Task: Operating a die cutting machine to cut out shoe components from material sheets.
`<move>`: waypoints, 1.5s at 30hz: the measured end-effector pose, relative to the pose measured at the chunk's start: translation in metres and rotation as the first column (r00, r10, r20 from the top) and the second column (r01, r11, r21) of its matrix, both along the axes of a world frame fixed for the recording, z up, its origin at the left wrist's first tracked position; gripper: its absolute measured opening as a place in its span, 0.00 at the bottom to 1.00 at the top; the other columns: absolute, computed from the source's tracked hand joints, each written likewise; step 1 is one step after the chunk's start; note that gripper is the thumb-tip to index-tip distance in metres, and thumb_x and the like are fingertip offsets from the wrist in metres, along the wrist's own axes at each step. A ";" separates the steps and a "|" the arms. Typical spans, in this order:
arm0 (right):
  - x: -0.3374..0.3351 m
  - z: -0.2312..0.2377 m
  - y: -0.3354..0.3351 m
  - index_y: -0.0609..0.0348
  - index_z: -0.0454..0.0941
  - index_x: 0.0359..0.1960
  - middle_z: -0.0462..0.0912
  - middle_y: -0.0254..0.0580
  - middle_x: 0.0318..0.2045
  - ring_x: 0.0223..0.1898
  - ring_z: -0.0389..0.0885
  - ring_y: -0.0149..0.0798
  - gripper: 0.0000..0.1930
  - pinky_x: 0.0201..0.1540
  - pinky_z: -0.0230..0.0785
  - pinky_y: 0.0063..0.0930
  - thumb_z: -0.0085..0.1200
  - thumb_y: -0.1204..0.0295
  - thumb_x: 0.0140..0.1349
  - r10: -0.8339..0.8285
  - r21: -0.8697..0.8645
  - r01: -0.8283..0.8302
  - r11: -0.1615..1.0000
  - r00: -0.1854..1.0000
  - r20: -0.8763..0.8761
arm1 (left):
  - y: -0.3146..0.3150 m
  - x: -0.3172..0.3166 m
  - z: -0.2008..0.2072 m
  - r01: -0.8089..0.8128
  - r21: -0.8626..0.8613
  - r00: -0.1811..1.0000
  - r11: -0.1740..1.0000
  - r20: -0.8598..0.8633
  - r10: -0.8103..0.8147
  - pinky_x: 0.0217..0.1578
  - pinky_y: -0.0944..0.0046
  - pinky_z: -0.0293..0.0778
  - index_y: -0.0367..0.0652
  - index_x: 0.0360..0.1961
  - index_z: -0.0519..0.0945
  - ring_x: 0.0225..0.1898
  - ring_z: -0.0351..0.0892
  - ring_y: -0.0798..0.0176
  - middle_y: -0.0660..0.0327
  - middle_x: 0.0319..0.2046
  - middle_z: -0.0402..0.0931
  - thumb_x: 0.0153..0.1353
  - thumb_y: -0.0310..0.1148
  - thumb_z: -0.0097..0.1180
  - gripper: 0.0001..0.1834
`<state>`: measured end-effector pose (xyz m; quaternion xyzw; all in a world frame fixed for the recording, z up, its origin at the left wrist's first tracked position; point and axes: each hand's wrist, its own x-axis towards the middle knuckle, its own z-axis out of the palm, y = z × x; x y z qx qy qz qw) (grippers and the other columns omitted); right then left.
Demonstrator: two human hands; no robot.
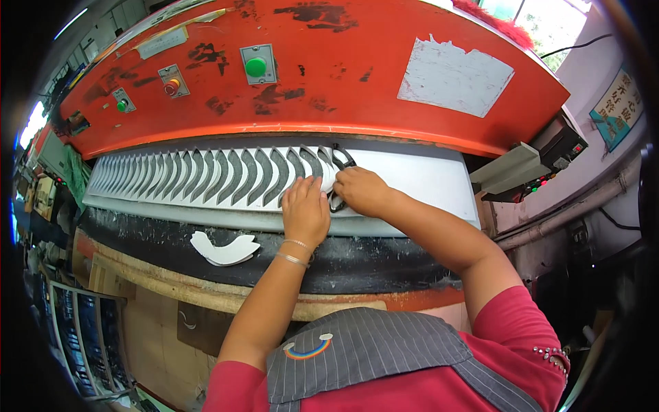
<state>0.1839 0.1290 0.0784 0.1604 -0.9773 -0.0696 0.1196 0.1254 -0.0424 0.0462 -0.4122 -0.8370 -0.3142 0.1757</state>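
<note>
A long white sheet (405, 182) lies on the machine's bed, with a row of curved crescent cut-outs across its left and middle part. My right hand (364, 191) is closed on a black curved cutting die (342, 156), which stands on the sheet just right of the last cut-out. Part of the die is hidden behind my fingers. My left hand (306, 209) lies with fingers stretched forward on the cut part of the sheet, close beside the die. White curved pieces (225, 248), seemingly stacked, rest on the dark front ledge to the left of my left forearm.
Behind the sheet rises the red machine body (329, 82) with a large green button (256, 66) and a red knob (171, 86). A control box (549, 161) juts out at the right. The black ledge (357, 264) and a worn wooden edge (171, 283) run along the front.
</note>
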 end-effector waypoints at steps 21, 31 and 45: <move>0.170 0.038 -0.009 0.62 0.77 0.42 0.76 0.35 0.31 0.34 0.73 0.30 0.23 0.39 0.68 0.25 0.68 0.62 0.49 -0.033 -0.941 0.250 0.229 0.968 0.250 | -0.019 0.115 0.002 0.568 0.414 0.566 0.712 0.432 -0.702 0.66 0.52 0.45 0.33 0.63 0.60 0.67 0.50 0.45 0.42 0.64 0.55 0.62 0.48 0.52 0.36; 0.198 -0.035 -0.047 0.55 0.59 0.66 0.66 0.53 0.61 0.61 0.68 0.47 0.33 0.60 0.59 0.34 0.54 0.75 0.56 0.265 -0.954 0.051 0.296 0.955 0.133 | -0.060 0.142 0.000 0.365 0.550 -0.139 0.752 0.830 -0.540 0.50 0.67 0.71 0.35 0.50 0.70 0.48 0.73 0.70 0.60 0.43 0.75 0.54 0.25 0.65 0.23; 0.192 -0.043 -0.068 0.61 0.72 0.56 0.84 0.48 0.36 0.36 0.86 0.38 0.23 0.39 0.76 0.24 0.57 0.73 0.57 0.062 -0.947 0.061 0.314 0.995 0.084 | -0.067 0.150 -0.002 0.351 0.447 0.196 0.823 0.824 -0.531 0.37 0.69 0.72 0.37 0.43 0.75 0.37 0.74 0.70 0.60 0.36 0.75 0.48 0.37 0.71 0.24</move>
